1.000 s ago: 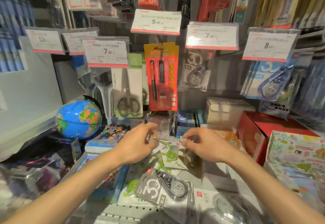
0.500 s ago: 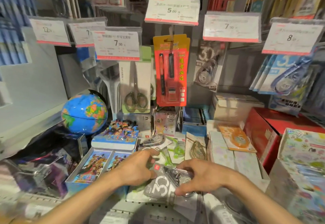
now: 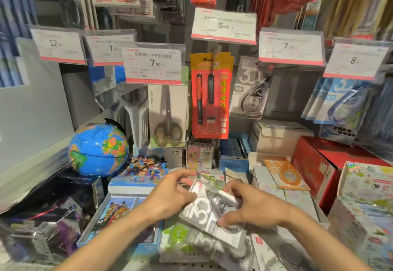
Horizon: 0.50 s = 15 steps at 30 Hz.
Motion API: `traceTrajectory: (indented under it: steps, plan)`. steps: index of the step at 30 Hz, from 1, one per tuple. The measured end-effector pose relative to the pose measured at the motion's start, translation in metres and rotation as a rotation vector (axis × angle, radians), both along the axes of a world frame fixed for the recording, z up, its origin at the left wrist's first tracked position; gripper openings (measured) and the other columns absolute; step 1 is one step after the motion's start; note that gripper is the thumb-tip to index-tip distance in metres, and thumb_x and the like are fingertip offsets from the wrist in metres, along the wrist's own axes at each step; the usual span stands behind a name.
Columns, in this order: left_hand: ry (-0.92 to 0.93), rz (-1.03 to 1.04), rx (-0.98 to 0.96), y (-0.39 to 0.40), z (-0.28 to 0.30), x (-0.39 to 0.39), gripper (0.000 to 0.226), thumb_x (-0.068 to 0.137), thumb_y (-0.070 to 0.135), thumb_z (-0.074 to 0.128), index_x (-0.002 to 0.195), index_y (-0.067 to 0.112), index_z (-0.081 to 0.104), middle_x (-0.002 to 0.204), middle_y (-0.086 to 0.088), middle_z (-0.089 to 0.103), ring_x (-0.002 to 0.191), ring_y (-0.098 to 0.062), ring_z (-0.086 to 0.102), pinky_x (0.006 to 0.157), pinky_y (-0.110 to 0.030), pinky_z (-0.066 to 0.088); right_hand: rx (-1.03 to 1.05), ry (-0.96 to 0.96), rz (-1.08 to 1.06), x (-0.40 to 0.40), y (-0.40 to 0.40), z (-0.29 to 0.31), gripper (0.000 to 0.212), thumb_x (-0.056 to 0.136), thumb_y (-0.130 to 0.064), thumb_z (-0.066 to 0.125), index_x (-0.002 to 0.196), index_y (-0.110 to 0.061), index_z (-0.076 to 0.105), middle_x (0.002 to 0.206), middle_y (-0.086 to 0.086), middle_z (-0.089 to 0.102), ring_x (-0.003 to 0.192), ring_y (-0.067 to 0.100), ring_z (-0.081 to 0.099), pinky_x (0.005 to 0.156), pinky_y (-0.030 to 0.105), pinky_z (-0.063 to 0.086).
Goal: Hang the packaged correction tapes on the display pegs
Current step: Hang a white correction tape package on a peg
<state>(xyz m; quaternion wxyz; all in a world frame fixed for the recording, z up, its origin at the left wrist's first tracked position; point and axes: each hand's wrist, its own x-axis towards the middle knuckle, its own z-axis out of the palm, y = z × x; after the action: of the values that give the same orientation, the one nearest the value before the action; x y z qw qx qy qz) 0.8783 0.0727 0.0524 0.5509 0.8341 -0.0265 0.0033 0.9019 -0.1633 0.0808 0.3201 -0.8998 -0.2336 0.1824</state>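
A grey packaged correction tape (image 3: 205,212) with a large "30" on it is lifted slightly over the shelf, tilted. My left hand (image 3: 170,196) pinches its top left corner. My right hand (image 3: 253,207) grips its right side. More correction tape packs (image 3: 187,241) lie flat beneath it. On a peg under the 7.90 tag hangs a matching grey correction tape pack (image 3: 251,92). Blue correction tape packs (image 3: 340,102) hang on the peg to the right. An orange correction tape pack (image 3: 285,173) lies on a box.
Scissors (image 3: 168,117) and a red pen pack (image 3: 210,96) hang on middle pegs. A globe (image 3: 98,149) stands at left, a red box (image 3: 316,164) at right. Price tags (image 3: 291,46) jut out over the pegs. Card boxes (image 3: 144,173) sit behind my left hand.
Both hands have come down from the back of the shelf, taken hold of the grey "30" pack, and lifted it slightly off the pile.
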Motion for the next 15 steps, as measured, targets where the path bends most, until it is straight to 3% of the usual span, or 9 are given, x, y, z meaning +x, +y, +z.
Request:
traceTrajectory:
  steps: [2, 4, 6, 9, 13, 15]
  plan:
    - [-0.034, 0.002, -0.089, 0.005, 0.006, 0.006, 0.039, 0.085, -0.002, 0.073, 0.121, 0.01, 0.061, 0.074, 0.009, 0.06, 0.049, 0.002, 0.05, 0.068, -0.018, 0.046, 0.124, 0.022, -0.058, -0.001, 0.003, 0.004, 0.054, 0.075, -0.034, 0.088, 0.115, -0.024, 0.054, 0.086, -0.01, 0.063, 0.059, -0.01, 0.056, 0.062, 0.012, 0.045]
    - [-0.09, 0.012, -0.134, 0.006, 0.013, 0.009, 0.026, 0.088, 0.001, 0.072, 0.111, 0.01, 0.065, 0.063, 0.014, 0.061, 0.052, 0.003, 0.053, 0.062, -0.011, 0.044, 0.219, 0.017, -0.129, 0.002, 0.003, 0.003, 0.053, 0.073, -0.036, 0.089, 0.114, -0.026, 0.056, 0.099, -0.005, 0.072, 0.076, 0.0, 0.068, 0.079, 0.028, 0.057]
    - [-0.131, 0.024, -0.195, 0.004, 0.021, 0.01, 0.015, 0.089, 0.005, 0.072, 0.102, 0.012, 0.07, 0.068, 0.01, 0.068, 0.061, 0.001, 0.06, 0.06, -0.01, 0.046, 0.297, -0.007, -0.186, 0.002, 0.004, 0.003, 0.051, 0.076, -0.032, 0.087, 0.115, -0.021, 0.057, 0.105, -0.002, 0.073, 0.089, 0.009, 0.072, 0.085, 0.031, 0.058]
    - [-0.159, 0.039, -0.266, -0.005, 0.028, 0.012, 0.009, 0.092, 0.011, 0.069, 0.1, 0.013, 0.073, 0.086, -0.004, 0.076, 0.069, -0.002, 0.066, 0.058, -0.014, 0.05, 0.389, -0.028, -0.252, -0.004, 0.006, 0.003, 0.049, 0.078, -0.028, 0.085, 0.115, -0.016, 0.057, 0.104, -0.001, 0.074, 0.09, 0.008, 0.073, 0.077, 0.02, 0.055]
    - [-0.201, 0.062, -0.333, -0.021, 0.037, 0.015, 0.01, 0.094, 0.011, 0.067, 0.102, 0.012, 0.074, 0.089, -0.002, 0.078, 0.072, -0.001, 0.07, 0.057, -0.015, 0.05, 0.406, -0.05, -0.265, -0.004, -0.005, 0.007, 0.046, 0.079, -0.035, 0.084, 0.114, -0.022, 0.058, 0.103, -0.003, 0.075, 0.095, 0.011, 0.073, 0.091, 0.035, 0.057]
    - [-0.261, 0.061, -0.319, -0.029, 0.045, 0.016, 0.011, 0.093, 0.011, 0.068, 0.102, 0.011, 0.074, 0.09, 0.0, 0.079, 0.078, -0.004, 0.072, 0.061, -0.014, 0.051, 0.429, -0.058, -0.234, -0.003, -0.016, 0.015, 0.039, 0.083, -0.031, 0.081, 0.115, -0.023, 0.06, 0.106, -0.005, 0.076, 0.098, 0.011, 0.073, 0.091, 0.034, 0.058]
